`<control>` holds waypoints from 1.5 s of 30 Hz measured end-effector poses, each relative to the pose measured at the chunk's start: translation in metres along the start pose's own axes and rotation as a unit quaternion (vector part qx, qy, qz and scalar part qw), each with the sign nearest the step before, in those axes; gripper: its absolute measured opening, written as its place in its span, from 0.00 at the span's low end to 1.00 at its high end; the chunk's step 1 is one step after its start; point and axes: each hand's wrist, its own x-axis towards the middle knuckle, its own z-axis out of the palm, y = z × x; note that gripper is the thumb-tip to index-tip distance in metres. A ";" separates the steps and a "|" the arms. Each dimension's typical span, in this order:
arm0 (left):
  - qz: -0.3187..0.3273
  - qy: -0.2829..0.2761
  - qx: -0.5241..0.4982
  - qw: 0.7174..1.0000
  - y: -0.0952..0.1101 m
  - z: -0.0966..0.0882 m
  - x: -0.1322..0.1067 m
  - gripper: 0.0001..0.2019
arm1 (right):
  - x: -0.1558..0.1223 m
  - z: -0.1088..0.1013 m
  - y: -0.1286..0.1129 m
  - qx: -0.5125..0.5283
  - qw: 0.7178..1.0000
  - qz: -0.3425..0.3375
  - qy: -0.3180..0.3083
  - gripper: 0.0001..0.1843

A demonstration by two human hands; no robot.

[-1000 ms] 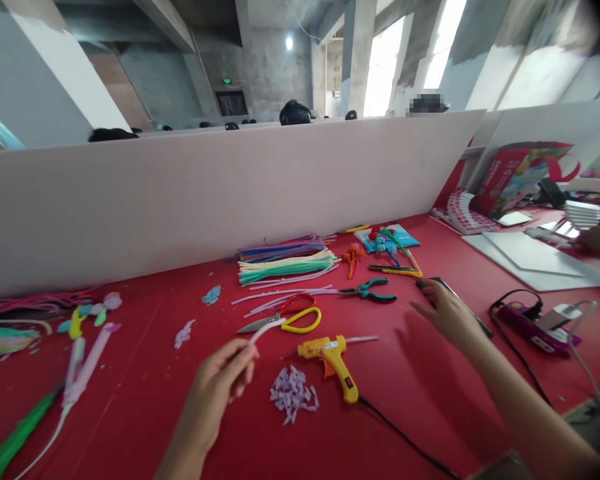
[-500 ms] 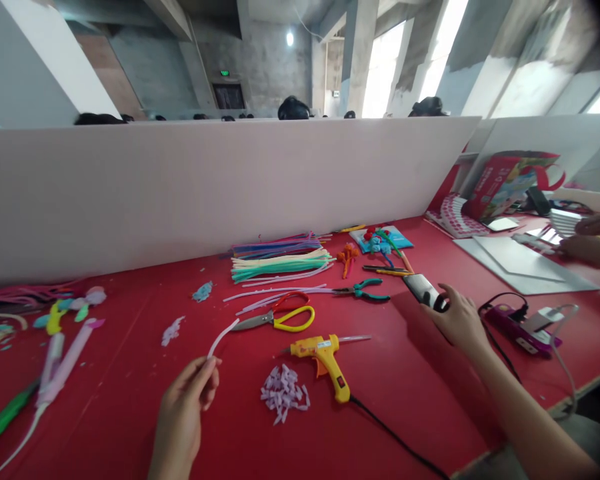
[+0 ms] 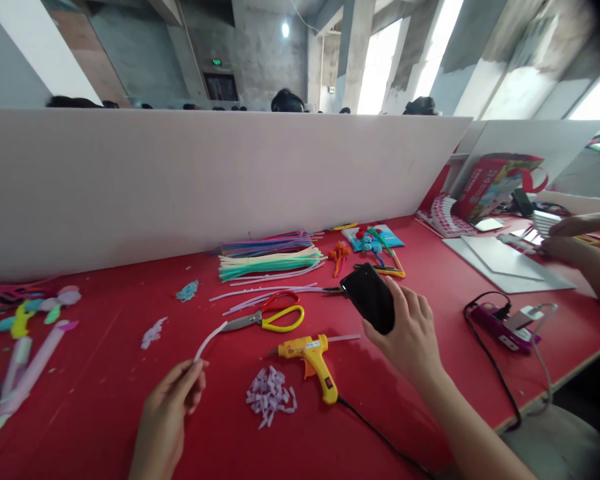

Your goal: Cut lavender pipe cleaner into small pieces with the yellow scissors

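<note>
Between the thumb and fingers of my left hand (image 3: 173,393) is a pale lilac pipe cleaner (image 3: 207,340), its free end curving up toward the scissors' tip. My right hand (image 3: 410,327) grips a black smartphone (image 3: 369,298), tilted above the red table. Scissors (image 3: 265,319) with one red and one yellow handle lie between the hands. Nearer to me rest a yellow hot glue gun (image 3: 313,353) and a pile of short lilac pieces (image 3: 270,397). The phone covers most of the pliers (image 3: 333,291). Loose lilac pipe cleaners (image 3: 260,291) lie behind the scissors.
A white partition (image 3: 205,180) stands across the back. Bundled pipe cleaners (image 3: 270,263) lie before it. At right are a purple power strip (image 3: 500,327), white boards (image 3: 500,257) and another person's hands (image 3: 570,240). The glue gun's black cord (image 3: 375,427) runs toward the table's front edge.
My right hand has lifted the smartphone off the table and brought it left, over the pliers. My left hand still holds the pipe cleaner. The whole view has shifted slightly.
</note>
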 end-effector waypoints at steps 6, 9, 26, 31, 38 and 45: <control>-0.023 -0.046 -0.103 0.993 0.015 0.011 -0.011 0.09 | -0.001 -0.007 -0.013 0.053 0.999 -0.003 -0.012 0.37; -0.087 -0.146 -0.175 0.970 0.038 0.041 -0.032 0.08 | -0.003 -0.014 -0.029 0.100 0.995 -0.003 -0.027 0.38; -0.199 -0.275 -0.367 0.866 0.041 0.158 -0.066 0.15 | -0.023 -0.005 -0.044 0.495 0.807 0.143 -0.290 0.25; -0.180 -0.266 -0.349 0.880 0.039 0.164 -0.068 0.17 | -0.034 -0.007 -0.040 0.605 0.703 0.210 -0.309 0.27; -0.174 -0.255 -0.348 0.885 0.052 0.167 -0.074 0.12 | -0.036 -0.019 -0.028 0.662 0.643 0.166 -0.347 0.33; -0.208 -0.230 -0.353 0.882 0.062 0.173 -0.069 0.10 | -0.037 -0.018 -0.021 0.667 0.624 0.165 -0.371 0.40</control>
